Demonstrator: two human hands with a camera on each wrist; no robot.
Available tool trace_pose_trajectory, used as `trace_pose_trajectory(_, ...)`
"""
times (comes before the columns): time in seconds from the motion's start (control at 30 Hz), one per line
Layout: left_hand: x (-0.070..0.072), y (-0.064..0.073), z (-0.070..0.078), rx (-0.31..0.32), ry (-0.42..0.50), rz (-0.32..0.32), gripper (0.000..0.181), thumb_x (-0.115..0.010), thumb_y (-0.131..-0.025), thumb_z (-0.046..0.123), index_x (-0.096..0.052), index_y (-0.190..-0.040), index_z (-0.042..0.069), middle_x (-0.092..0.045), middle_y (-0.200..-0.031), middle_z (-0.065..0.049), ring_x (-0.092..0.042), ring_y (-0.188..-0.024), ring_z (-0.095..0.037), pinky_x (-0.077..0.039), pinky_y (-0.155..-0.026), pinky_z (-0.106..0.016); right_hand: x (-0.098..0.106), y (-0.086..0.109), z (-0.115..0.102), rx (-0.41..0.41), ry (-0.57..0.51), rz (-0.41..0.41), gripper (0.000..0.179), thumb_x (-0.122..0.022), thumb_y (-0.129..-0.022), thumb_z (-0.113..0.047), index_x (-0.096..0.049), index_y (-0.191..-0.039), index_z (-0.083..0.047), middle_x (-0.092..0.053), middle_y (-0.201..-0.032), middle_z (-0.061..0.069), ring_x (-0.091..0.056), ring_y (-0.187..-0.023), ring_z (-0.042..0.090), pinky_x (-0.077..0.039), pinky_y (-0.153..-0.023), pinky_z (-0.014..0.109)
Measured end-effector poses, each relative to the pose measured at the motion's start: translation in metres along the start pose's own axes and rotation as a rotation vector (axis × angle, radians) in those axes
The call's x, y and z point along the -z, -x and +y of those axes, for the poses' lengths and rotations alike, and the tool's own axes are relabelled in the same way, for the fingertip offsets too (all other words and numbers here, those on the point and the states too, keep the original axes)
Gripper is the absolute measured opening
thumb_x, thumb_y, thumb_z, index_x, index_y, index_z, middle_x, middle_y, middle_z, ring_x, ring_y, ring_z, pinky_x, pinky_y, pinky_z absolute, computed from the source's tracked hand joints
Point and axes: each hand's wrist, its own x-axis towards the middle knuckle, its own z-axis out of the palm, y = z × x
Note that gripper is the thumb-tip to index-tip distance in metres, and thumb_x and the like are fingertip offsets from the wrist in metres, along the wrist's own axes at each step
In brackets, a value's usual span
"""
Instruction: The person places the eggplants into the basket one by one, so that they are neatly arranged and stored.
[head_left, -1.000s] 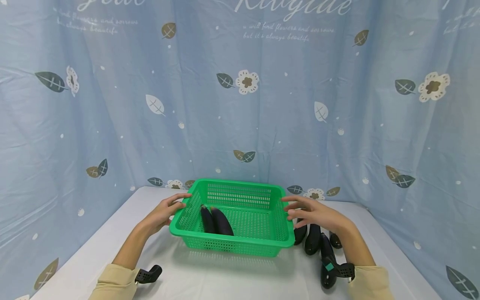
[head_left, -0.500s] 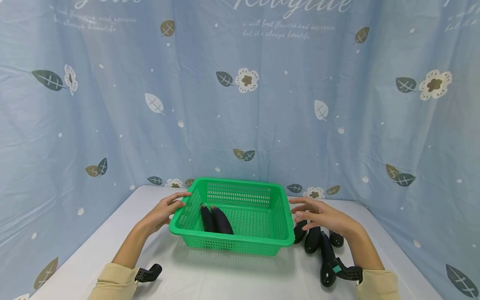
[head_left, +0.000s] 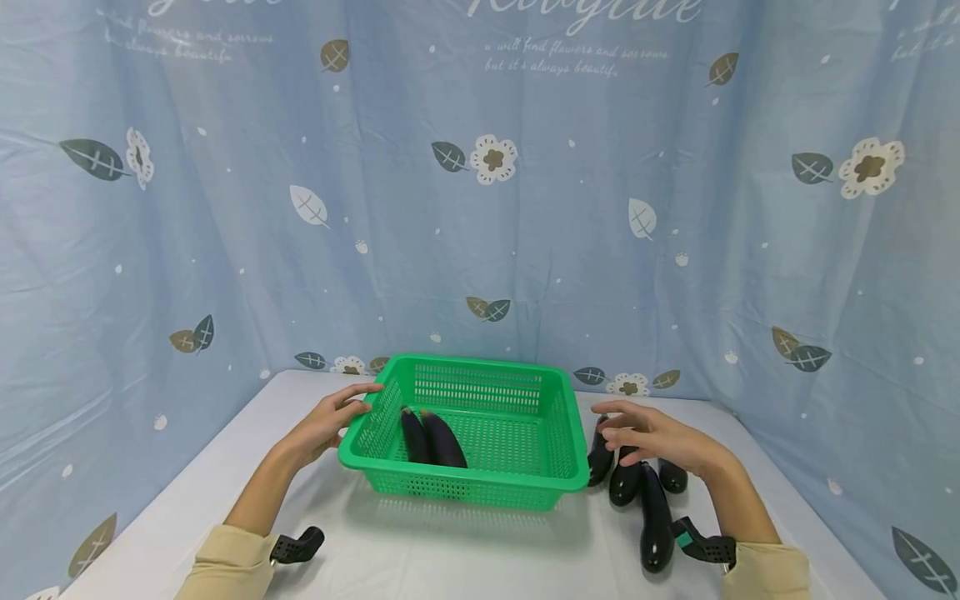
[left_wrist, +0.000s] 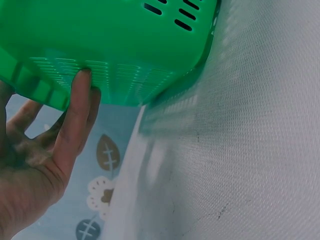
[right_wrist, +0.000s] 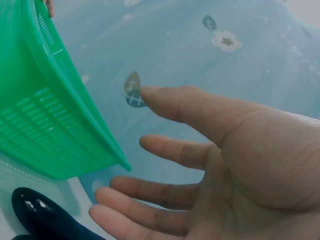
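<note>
A green plastic basket (head_left: 487, 479) with slotted walls stands mid-table, two dark eggplants (head_left: 444, 442) lying in its left half. My left hand (head_left: 322, 425) grips its left rim; in the left wrist view some fingers (left_wrist: 80, 100) lie against the outer wall while others go over the rim. Off the basket's right side is my right hand (head_left: 648, 433), holding nothing, its fingers spread and slightly bent in the right wrist view. Below and beside that hand, several more eggplants (head_left: 656, 525) rest on the table, partly hidden by it.
The white-covered table (head_left: 450, 554) ends at a blue curtain (head_left: 540, 233) printed with leaves and flowers, which hangs behind and at both sides. Black wrist mounts (head_left: 298, 547) sit at both cuffs.
My right hand has come away from the basket's right rim and moved right, over the loose eggplants. The left hand and the basket stay in place.
</note>
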Motion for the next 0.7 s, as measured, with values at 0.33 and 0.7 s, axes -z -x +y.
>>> trace_pose_trajectory(0.33, -0.001, -0.001, 0.0, 0.0, 0.0, -0.002, 0.054, -0.055, -0.1, 0.038, -0.039, -0.15, 0.025, -0.039, -0.152, -0.021, -0.049, -0.133, -0.039, -0.059, -0.075, -0.045, 0.006, 0.002, 0.01, -0.059, 0.006, 0.009, 0.056, -0.053, -0.102, -0.03, -0.033, -0.152, -0.014, -0.039, -0.15, 0.029, -0.052, -0.126, 0.043, -0.056, -0.089, 0.044)
trace_pose_trajectory(0.7, 0.001, -0.001, -0.001, -0.02, -0.008, -0.013, 0.053, -0.053, -0.101, 0.038, -0.038, -0.15, 0.024, -0.042, -0.149, -0.021, -0.058, -0.123, -0.03, -0.059, -0.075, -0.046, 0.017, 0.01, 0.015, -0.04, 0.019, 0.022, 0.058, -0.052, -0.103, -0.028, -0.031, -0.153, -0.009, -0.036, -0.149, 0.033, -0.05, -0.127, 0.046, -0.056, -0.09, 0.047)
